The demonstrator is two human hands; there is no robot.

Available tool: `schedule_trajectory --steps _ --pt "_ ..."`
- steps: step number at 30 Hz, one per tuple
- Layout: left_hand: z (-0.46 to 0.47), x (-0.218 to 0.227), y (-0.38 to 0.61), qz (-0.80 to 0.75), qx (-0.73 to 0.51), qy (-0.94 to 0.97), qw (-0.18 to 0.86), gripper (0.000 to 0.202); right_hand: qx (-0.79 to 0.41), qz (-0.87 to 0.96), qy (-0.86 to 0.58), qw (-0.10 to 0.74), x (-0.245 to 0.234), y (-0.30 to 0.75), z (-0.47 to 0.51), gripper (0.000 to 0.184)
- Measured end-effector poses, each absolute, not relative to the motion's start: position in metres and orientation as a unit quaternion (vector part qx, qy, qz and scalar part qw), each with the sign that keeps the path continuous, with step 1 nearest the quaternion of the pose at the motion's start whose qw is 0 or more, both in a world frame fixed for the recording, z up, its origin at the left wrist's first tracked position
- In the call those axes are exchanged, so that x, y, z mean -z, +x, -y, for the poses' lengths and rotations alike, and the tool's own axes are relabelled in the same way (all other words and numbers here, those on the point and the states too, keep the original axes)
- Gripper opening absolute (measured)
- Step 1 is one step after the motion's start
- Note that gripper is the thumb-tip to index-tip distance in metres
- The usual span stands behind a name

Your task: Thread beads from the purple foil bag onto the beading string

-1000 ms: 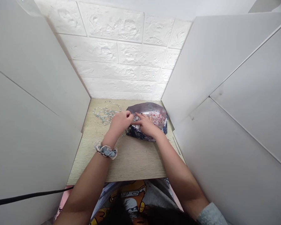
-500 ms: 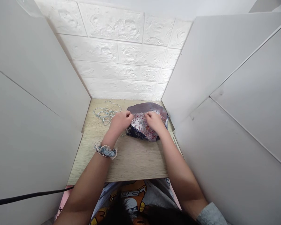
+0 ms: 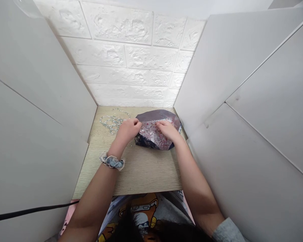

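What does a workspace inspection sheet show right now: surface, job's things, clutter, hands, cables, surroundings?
Surface: pale, wood-grained table.
Job's things: open bag; small pink, red and clear beads in it.
Clutter: beaded strands loosely tangled left of the bag.
Hands: left hand curled at the bag's left side; right hand over the beads, fingers bunched; whether either holds anything, can't tell.
Cables: black cable from the view's left edge toward the table.
Surroundings: white brick-patterned wall behind; pale panels either side.

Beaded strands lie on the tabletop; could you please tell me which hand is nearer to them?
Left. The left hand is close beside the beaded strands, on their right; the right hand is farther right, at the loose beads.
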State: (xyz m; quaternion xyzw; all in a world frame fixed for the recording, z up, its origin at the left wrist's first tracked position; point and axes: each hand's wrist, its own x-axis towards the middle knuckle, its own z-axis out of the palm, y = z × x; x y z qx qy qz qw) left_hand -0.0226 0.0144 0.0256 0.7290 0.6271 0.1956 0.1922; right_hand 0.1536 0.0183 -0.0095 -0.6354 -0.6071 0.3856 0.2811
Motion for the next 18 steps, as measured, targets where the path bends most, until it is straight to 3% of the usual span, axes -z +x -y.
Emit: schedule_trajectory --steps 3,11,13,18 --pt "-0.015 -0.026 -0.023 -0.631 -0.192 0.727 0.192 0.024 -0.253 0.606 -0.681 0.325 0.012 0.159 -0.023 0.032" --pt "-0.016 -0.025 -0.023 -0.626 -0.197 0.730 0.189 0.024 -0.180 0.588 -0.704 0.356 0.012 0.165 -0.024 0.033" --pt "-0.016 -0.025 -0.023 -0.625 -0.197 0.732 0.188 0.024 -0.225 0.610 -0.687 0.326 0.011 0.162 -0.021 0.031" --pt "-0.016 -0.024 -0.023 -0.624 -0.203 0.731 0.187 0.023 -0.527 0.591 -0.583 0.183 0.011 0.152 -0.015 0.021"
